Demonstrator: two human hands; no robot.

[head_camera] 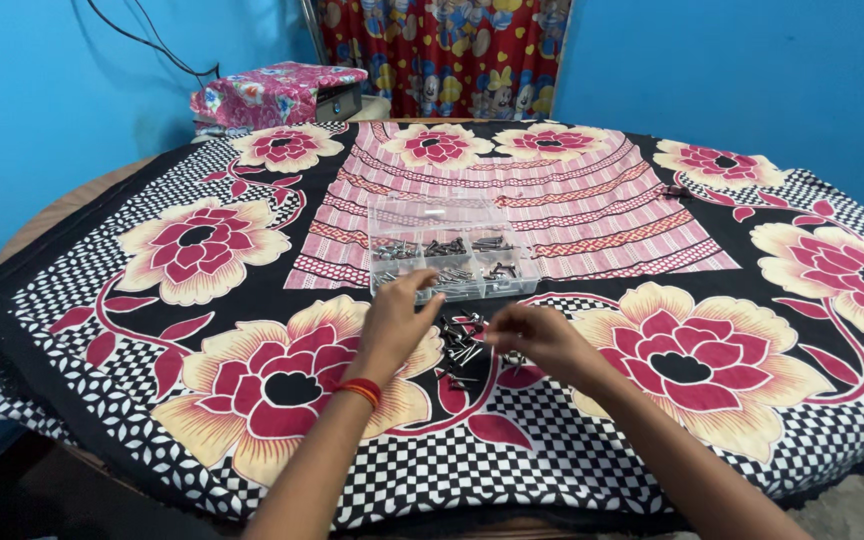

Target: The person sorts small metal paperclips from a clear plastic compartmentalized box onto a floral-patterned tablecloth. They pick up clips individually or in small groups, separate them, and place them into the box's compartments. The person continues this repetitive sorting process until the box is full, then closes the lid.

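Bright blue walls surround a round table draped in a black, white and pink floral cloth (202, 250), with a patterned curtain (442, 50) hanging behind it. Near the middle of the cloth stands a clear plastic compartment box (447, 245) holding sorted dark metal screws. Just in front of it lies a loose pile of small dark screws (462, 350) on the cloth. Left hand (392, 320), wearing a red and orange wristband (362, 390), reaches with curled fingers to the box's front edge; whether it pinches a screw cannot be told. Right hand (537, 340) rests at the pile, fingertips pinched together over the screws.
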